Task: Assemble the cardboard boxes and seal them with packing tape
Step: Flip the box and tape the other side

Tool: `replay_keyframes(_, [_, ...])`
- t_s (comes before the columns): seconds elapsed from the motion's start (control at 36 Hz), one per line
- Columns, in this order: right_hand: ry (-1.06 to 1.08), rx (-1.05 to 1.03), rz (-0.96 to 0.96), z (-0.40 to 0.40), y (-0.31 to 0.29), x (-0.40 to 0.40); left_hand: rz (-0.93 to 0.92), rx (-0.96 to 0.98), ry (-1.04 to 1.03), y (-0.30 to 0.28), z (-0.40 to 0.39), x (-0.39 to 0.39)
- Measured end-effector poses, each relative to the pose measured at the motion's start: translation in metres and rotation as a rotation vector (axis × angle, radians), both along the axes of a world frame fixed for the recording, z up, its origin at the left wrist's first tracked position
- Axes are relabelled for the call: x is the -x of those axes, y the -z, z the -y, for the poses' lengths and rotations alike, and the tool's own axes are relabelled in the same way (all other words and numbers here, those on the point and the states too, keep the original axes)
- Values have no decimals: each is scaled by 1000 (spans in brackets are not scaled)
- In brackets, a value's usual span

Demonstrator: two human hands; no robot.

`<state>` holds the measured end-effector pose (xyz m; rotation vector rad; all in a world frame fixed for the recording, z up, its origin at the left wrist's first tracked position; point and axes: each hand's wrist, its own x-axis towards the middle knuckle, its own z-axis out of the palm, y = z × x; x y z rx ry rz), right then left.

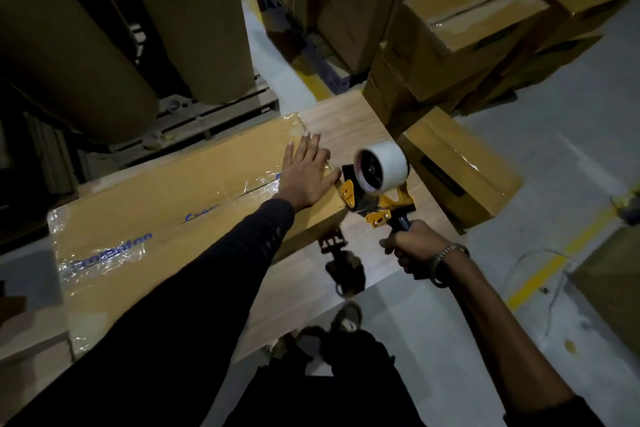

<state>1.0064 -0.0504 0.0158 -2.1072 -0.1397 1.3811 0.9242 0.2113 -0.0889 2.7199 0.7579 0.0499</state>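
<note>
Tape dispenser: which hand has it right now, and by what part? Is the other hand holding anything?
The right hand grips the tape dispenser by its black handle. The left hand holds nothing; it presses flat on the cardboard box.

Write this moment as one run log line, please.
left hand: flat on box | right hand: grips tape dispenser at box end | seam: taped

Left hand (309, 173) flat on box (166, 215), right hand (414, 250) gripping tape dispenser (377, 184)
</note>
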Motion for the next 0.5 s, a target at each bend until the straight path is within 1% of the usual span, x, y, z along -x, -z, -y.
replay_keyframes(0.14, [-23,-2,19,14,5,2,-56,61,-57,-10,2,-12])
replay_keyframes(0.28, [-17,-57,44,22,19,1,-86,144,-76,-18,12,-14])
replay_keyframes(0.33, [3,-75,50,25,26,2,-36,146,-46,-18,24,-7])
replay_keyframes(0.39, [11,-90,53,26,32,2,79,125,-10,-14,42,3])
replay_keyframes(0.44, [3,-98,52,28,41,0,166,107,-27,-10,60,15])
replay_keyframes(0.5, [-5,-107,51,30,48,-1,164,64,-51,-5,73,23])
